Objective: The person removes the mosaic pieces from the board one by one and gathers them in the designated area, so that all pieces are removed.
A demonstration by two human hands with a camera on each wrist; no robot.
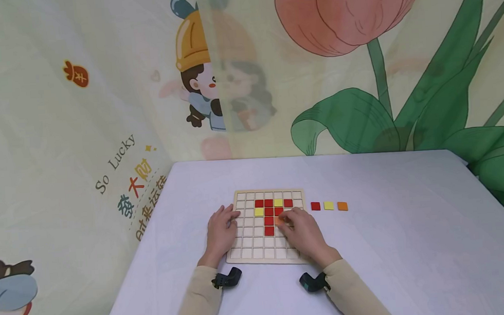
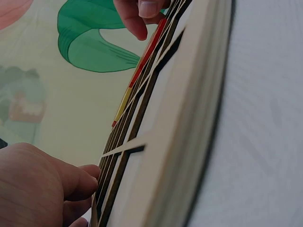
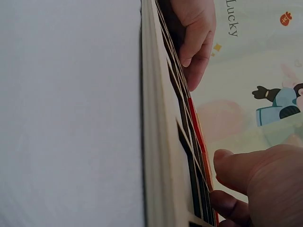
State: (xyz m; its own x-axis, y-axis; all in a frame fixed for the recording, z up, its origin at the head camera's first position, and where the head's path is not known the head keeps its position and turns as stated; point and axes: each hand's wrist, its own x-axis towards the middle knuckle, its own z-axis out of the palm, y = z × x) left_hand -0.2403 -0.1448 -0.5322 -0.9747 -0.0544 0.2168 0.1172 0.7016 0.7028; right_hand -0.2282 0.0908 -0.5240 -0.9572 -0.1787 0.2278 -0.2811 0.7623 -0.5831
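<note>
A pale wooden grid board [image 1: 254, 252] lies on the table, with several red tiles [image 1: 269, 231] and two yellow tiles [image 1: 259, 211] set in its squares. My left hand [image 1: 221, 232] rests against the board's left edge, its fingertips touching the frame. Over the right half of the grid, the fingertips of my right hand [image 1: 303, 229] touch an orange tile [image 1: 278, 220] beside the red column; they partly cover it. In the right wrist view, the thumb [image 3: 229, 165] and forefinger stand apart at the board's surface.
Right of the board, a loose red tile [image 1: 315, 206], a yellow tile [image 1: 328, 206] and an orange tile [image 1: 342, 206] lie in a row on the white table [image 1: 406, 234]. A printed curtain [image 1: 120, 98] hangs behind and left of the table.
</note>
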